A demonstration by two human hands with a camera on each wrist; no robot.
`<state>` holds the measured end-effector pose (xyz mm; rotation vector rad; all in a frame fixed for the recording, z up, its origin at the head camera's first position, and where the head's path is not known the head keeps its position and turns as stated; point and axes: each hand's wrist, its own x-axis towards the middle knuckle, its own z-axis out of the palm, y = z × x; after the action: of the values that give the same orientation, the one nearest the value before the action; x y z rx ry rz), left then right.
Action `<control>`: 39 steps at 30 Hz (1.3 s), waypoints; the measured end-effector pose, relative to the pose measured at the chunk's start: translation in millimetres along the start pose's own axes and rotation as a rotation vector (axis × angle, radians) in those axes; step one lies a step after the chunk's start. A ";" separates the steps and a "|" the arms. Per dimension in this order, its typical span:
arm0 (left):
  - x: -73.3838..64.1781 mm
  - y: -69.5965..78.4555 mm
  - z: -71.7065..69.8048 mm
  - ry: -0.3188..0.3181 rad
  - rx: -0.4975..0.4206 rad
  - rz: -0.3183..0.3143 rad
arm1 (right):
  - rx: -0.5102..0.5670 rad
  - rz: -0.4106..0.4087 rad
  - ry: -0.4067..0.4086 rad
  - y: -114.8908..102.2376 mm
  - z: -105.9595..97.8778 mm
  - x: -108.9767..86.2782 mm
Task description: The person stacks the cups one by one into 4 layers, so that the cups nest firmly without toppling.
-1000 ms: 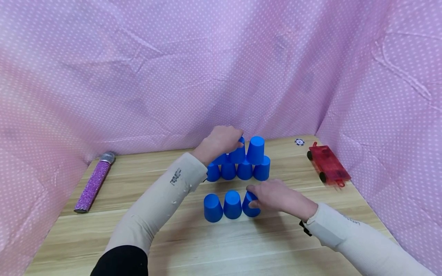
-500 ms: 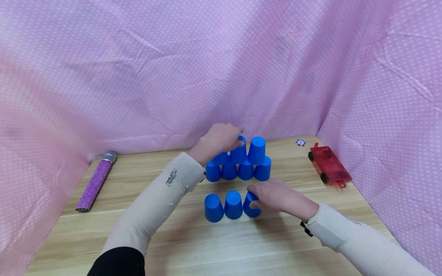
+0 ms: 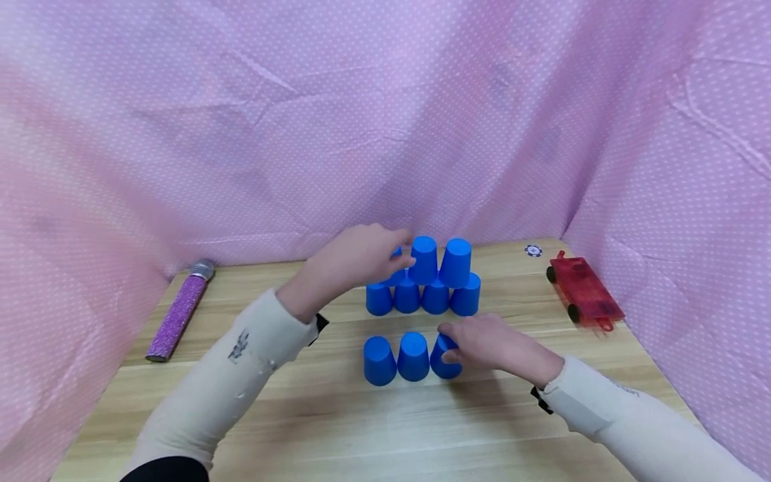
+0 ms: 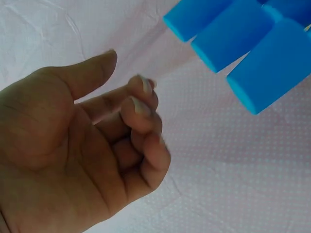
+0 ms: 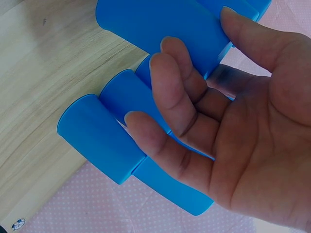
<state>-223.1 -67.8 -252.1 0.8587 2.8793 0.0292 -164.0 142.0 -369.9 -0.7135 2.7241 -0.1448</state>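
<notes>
Blue cups stand upside down in two groups in the head view. At the back, a lower row of several cups point(image 3: 406, 297) bears three upper cups, among them a middle cup point(image 3: 424, 262) and a right cup point(image 3: 455, 263). My left hand point(image 3: 360, 256) hovers beside the upper left cup point(image 3: 395, 276), partly covering it; the left wrist view has its fingers loosely curled, holding nothing, apart from the cups. Three cups form the front row: left point(image 3: 379, 362), middle point(image 3: 413, 358) and right point(image 3: 438, 356). My right hand point(image 3: 492, 343) grips that right cup between thumb and fingers.
A purple glittery microphone point(image 3: 179, 314) lies at the table's left. At the right is a red toy cart point(image 3: 585, 288) with black wheels, and behind it a poker chip point(image 3: 533, 250). Pink dotted cloth point(image 3: 301, 134) walls in the wooden table point(image 3: 337, 428).
My left hand has drawn back to the left from the upper cups, baring the middle one. The right hand keeps its hold on the front right cup. The head view has shifted slightly.
</notes>
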 end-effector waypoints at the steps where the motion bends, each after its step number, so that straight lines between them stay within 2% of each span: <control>1: -5.6 -1.2 3.0 -0.018 -0.011 0.017 | 0.003 0.001 -0.001 0.4 0.1 -0.3; 7: -33.0 -10.8 29.3 -0.150 -0.106 0.139 | 0.022 0.007 -0.008 1.9 1.1 -0.8; 9: -39.5 -15.1 38.2 -0.170 -0.125 0.158 | 0.022 0.007 -0.008 2.1 1.4 -0.7; 16: -53.4 -27.9 59.5 -0.143 -0.125 0.120 | 0.026 0.021 -0.014 1.9 1.7 -0.6; 22: -61.2 -31.0 73.9 -0.136 -0.103 0.083 | 0.022 0.017 -0.015 1.7 1.5 -0.1; 27: -65.6 -31.1 89.2 -0.135 -0.057 0.109 | 0.024 0.013 -0.017 1.3 0.6 -0.2; 31: -66.3 -31.1 100.3 -0.133 -0.060 0.129 | 0.029 0.011 -0.019 0.6 0.0 0.1; 39: -66.3 -30.5 111.4 -0.111 -0.082 0.147 | 0.016 0.008 -0.018 -0.1 0.4 1.1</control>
<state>-169.6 -131.8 -355.9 1.0199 2.6879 0.1096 -164.8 141.3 -370.6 -0.6955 2.7055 -0.1567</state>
